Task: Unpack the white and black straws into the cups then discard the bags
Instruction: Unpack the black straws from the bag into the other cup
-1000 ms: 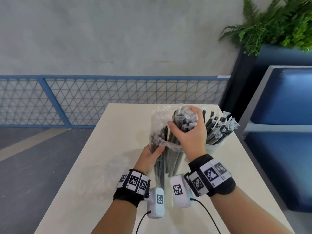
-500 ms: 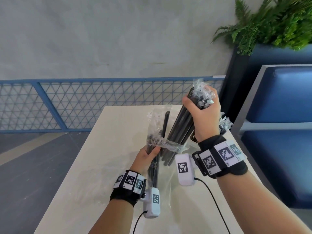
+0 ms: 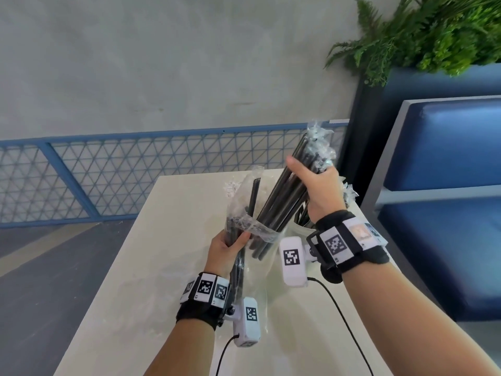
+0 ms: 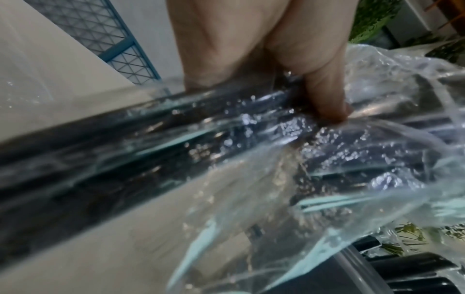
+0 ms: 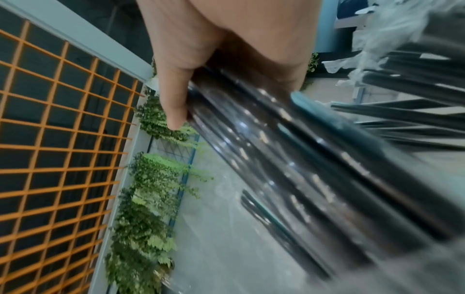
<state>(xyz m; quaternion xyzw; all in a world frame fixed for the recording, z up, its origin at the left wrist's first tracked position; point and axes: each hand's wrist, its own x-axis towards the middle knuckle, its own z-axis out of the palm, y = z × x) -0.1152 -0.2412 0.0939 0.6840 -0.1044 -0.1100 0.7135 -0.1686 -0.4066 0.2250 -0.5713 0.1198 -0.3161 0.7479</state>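
Over the pale table (image 3: 130,267), the person is drawing a thick bundle of black straws (image 3: 282,196) out of the clear bag (image 3: 260,234). Right hand (image 3: 318,191) is gripping the bundle near its top, lower ends sitting inside the bag mouth; left hand (image 3: 227,246) is pinching bag and leftover straws. Best kept a straight, steady pull along the bag, towards the cup (image 3: 303,226) partly hidden behind the wrist.

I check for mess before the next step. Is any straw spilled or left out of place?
Nothing is spilled. One black straw and a few more remain in the bag that the left hand grips, apart from the bundle in the right hand.
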